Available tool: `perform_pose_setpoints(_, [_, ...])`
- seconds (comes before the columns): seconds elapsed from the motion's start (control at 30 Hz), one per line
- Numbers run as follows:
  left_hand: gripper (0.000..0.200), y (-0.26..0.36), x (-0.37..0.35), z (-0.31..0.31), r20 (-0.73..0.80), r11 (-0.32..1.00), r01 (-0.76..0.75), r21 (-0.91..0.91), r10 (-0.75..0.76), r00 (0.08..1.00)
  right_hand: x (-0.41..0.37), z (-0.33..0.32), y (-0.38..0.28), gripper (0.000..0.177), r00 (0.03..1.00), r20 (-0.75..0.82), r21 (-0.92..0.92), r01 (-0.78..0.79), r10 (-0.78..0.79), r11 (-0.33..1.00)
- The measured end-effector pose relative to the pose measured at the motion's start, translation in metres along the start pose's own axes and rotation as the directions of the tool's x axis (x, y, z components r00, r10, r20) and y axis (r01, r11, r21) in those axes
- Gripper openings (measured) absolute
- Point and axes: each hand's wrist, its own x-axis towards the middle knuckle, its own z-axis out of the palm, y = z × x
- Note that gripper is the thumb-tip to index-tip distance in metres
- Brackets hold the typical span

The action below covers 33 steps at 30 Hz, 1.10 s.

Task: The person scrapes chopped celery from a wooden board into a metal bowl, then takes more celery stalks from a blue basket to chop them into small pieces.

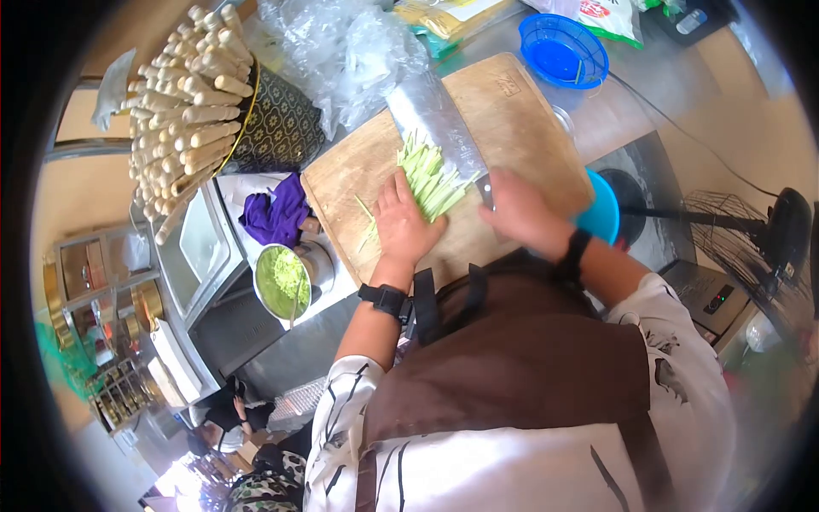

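Observation:
My right hand (pixel 527 212) is wrapped round the handle of a wide cleaver (pixel 437 126), whose broad blade lies across a wooden cutting board (pixel 499 94). Along the blade's near side is a heap of thin, pale green vegetable strips (pixel 431 181), some of them overlapping the metal. My left hand (pixel 401 226) rests on the board with its thumb spread and fingertips right at the strips' left edge. A few loose strips lie beyond that hand, on the board's left side. Much of the cleaver's handle is hidden in my right fist.
Left of the board stand a pot (pixel 284 282) of shredded green vegetable with a utensil in it and a purple cloth (pixel 275 212). A patterned bin (pixel 273 119) of wooden rods, plastic bags (pixel 350 60) and a blue basket (pixel 563 51) are behind. A fan (pixel 734 230) stands right.

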Motion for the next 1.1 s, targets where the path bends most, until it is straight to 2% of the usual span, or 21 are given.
perform_pose_setpoints(0.1, [0.1, 0.001, -0.003, 0.005, -0.042, 0.998, 0.049, 0.025, -0.048, 0.998, 0.007, 0.003, -0.006, 0.044, 0.993, -0.03, -0.007, -0.117, 0.117, 0.993])
perform_pose_setpoints(0.13, [0.1, 0.0, -0.004, 0.006, -0.033, 0.998, 0.058, 0.02, -0.057, 0.998, 0.011, 0.001, -0.002, 0.043, 0.977, 0.016, 0.18, -0.212, 0.212, 0.961])
perform_pose_setpoints(0.2, [0.101, -0.002, -0.005, 0.007, -0.02, 0.997, 0.078, 0.006, -0.078, 0.997, 0.027, -0.009, 0.023, 0.039, 0.919, 0.157, 0.503, -0.39, 0.362, 0.772])
perform_pose_setpoints(0.23, [0.101, -0.003, -0.006, 0.007, -0.013, 0.997, 0.083, -0.003, -0.083, 0.996, 0.035, -0.019, 0.038, 0.035, 0.908, 0.347, 0.654, -0.413, 0.234, 0.634])
perform_pose_setpoints(0.33, [0.101, -0.006, -0.003, 0.005, -0.002, 0.996, 0.089, -0.021, -0.089, 0.996, 0.026, -0.054, 0.041, 0.034, 0.926, 0.329, 0.692, -0.371, 0.187, 0.619])
perform_pose_setpoints(0.37, [0.102, -0.008, -0.003, 0.005, 0.001, 0.996, 0.092, -0.023, -0.092, 0.996, 0.023, -0.05, 0.048, 0.033, 0.958, 0.237, 0.702, -0.282, 0.159, 0.654])
perform_pose_setpoints(0.4, [0.103, -0.008, -0.003, 0.006, 0.004, 0.995, 0.094, -0.024, -0.094, 0.996, 0.02, -0.042, 0.058, 0.032, 0.993, 0.085, 0.688, -0.116, 0.078, 0.716])
perform_pose_setpoints(0.47, [0.107, -0.002, -0.002, 0.0, 0.032, 0.994, 0.11, 0.003, -0.11, 0.993, 0.014, -0.026, 0.072, 0.031, 0.972, -0.204, 0.584, 0.213, -0.113, 0.784])
perform_pose_setpoints(0.53, [0.11, 0.004, -0.001, -0.008, 0.048, 0.992, 0.114, 0.049, -0.116, 0.992, -0.006, -0.056, 0.037, 0.03, 0.971, -0.229, 0.292, 0.134, -0.067, 0.947])
perform_pose_setpoints(0.57, [0.112, 0.008, -0.001, -0.01, 0.049, 0.991, 0.11, 0.082, -0.114, 0.992, -0.013, -0.067, 0.023, 0.029, 0.968, -0.247, 0.134, 0.08, -0.045, 0.988])
perform_pose_setpoints(0.67, [0.114, 0.014, -0.001, -0.01, 0.034, 0.983, 0.111, 0.146, -0.117, 0.993, -0.016, -0.066, 0.017, 0.024, 0.958, -0.231, -0.031, 0.168, -0.171, 0.985])
perform_pose_setpoints(0.77, [0.114, 0.015, -0.001, -0.01, 0.027, 0.985, 0.119, 0.124, -0.123, 0.992, -0.019, -0.06, 0.01, 0.02, 0.975, -0.082, -0.105, 0.196, -0.205, 0.975])
perform_pose_setpoints(0.87, [0.113, 0.009, -0.002, -0.001, 0.028, 0.986, 0.14, 0.091, -0.143, 0.989, -0.027, -0.047, 0.005, 0.016, 0.973, 0.022, -0.048, 0.23, -0.229, 0.972])
perform_pose_setpoints(0.97, [0.111, 0.004, -0.002, 0.006, 0.033, 0.987, 0.145, 0.069, -0.148, 0.988, -0.032, -0.048, -0.001, 0.016, 0.962, -0.053, 0.04, 0.27, -0.268, 0.962])
perform_pose_setpoints(1.07, [0.106, 0.011, -0.003, -0.009, 0.043, 0.991, 0.126, 0.055, -0.128, 0.991, -0.027, -0.046, 0.007, 0.018, 0.971, -0.04, 0.078, 0.238, -0.236, 0.968])
perform_pose_setpoints(1.1, [0.104, 0.012, -0.002, -0.016, 0.043, 0.991, 0.12, 0.054, -0.123, 0.992, -0.024, -0.048, 0.007, 0.019, 0.98, 0.01, 0.082, 0.195, -0.197, 0.977])
